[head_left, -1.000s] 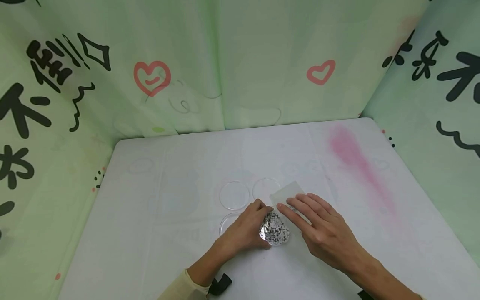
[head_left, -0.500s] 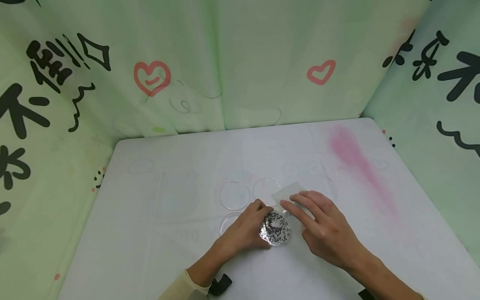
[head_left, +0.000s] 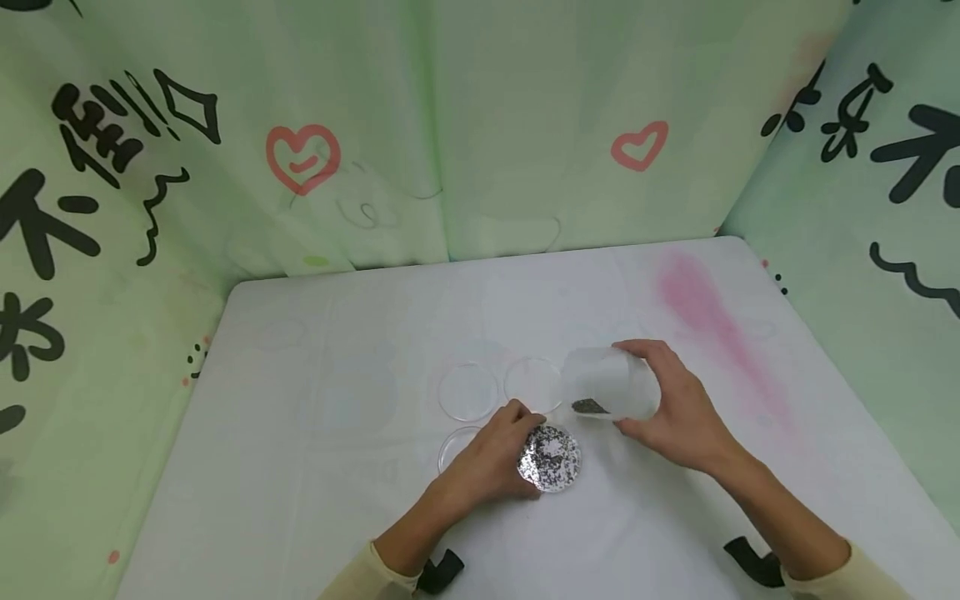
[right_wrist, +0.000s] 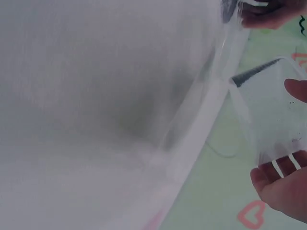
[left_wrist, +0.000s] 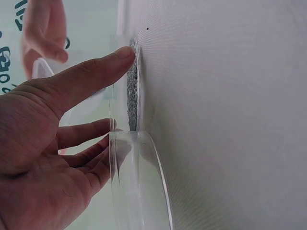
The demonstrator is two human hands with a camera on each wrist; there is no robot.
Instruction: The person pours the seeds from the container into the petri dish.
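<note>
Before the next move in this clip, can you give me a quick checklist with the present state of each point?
1. Left hand steadying the filled dish: ok, thumb and fingers at its sides.
2. Right hand gripping the cup: ok, thumb and fingers are on opposite sides.
3. Granules left in the cup: ok, a small dark patch shows.
4. Even coverage in the filled dish: cannot tell, pale spots could be glare.
5. Granules in the rear left dish and rear right dish: not ok, none show.
</note>
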